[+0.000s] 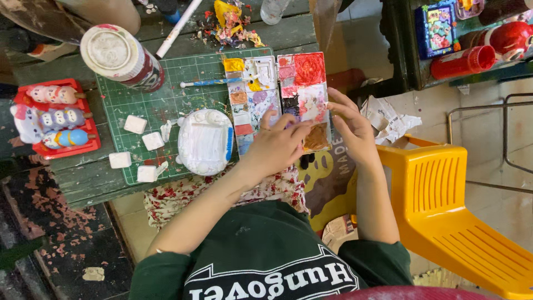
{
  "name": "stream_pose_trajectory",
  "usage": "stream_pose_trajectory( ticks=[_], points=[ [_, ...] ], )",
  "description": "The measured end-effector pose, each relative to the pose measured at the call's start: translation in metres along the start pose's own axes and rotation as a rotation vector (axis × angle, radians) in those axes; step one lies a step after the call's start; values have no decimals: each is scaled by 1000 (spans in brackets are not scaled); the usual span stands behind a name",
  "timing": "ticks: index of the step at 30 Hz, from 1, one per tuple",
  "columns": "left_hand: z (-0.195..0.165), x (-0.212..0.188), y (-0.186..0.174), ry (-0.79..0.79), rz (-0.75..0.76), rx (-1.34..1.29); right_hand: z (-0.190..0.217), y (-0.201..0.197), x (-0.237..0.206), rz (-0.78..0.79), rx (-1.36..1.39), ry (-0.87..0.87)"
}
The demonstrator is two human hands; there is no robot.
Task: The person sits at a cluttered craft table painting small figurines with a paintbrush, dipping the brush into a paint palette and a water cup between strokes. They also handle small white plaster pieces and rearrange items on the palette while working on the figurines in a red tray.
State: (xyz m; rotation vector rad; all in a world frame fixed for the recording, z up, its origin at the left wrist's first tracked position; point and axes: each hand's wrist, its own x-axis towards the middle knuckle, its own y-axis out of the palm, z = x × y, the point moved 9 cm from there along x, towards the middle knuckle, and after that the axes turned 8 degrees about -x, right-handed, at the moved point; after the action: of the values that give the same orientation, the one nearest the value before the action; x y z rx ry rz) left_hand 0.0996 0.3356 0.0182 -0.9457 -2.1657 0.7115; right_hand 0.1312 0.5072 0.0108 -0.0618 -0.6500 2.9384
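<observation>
An open paint palette (280,83) smeared with red, yellow, orange, purple and brown lies across the green cutting mat (166,100) and the table edge. My left hand (275,147) rests on the palette's near end, fingers curled over it and thumb raised. My right hand (352,130) is at the palette's right edge, its spread fingertips touching the rim by the brown patch. A blue-handled brush (214,82) lies on the mat against the palette. A white, unpainted plaster figure (205,141) sits on the mat just left of my left hand.
Small white blocks (136,124) dot the mat. A can with a white lid (119,55) stands at its far left corner. A red tray of painted figurines (53,116) is at the left. A yellow plastic chair (444,205) and crumpled paper (391,119) are to the right.
</observation>
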Motion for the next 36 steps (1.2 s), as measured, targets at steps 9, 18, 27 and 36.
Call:
stream_pose_trajectory(
  ticks=[9, 18, 27, 36],
  points=[
    [33, -56, -133, -169, -231, 9, 46, 41, 36, 41, -204, -125],
    [65, -80, -156, -273, -272, 193, 50, 129, 184, 63, -432, -363],
    [77, -91, -153, -283, -263, 187, 53, 133, 179, -64, -1034, -520],
    [79, -87, -150, -278, -242, 190, 63, 103, 186, -175, -928, -506]
  ],
)
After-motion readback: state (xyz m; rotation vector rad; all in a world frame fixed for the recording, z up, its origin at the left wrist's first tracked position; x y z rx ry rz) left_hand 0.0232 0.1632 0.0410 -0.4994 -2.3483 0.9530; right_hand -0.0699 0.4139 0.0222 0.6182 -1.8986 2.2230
